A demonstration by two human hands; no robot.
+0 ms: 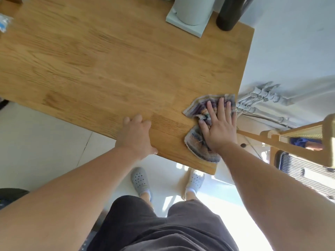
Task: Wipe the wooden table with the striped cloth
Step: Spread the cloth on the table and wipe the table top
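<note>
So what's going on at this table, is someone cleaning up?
Yes, a person is wiping the wooden table with a striped cloth. Their right hand lies flat on the crumpled cloth, pressing it down close to the table's near right corner. The left hand rests on the near edge of the table. A pale cylinder on a square base and a dark bottle stand at the far edge.
</note>
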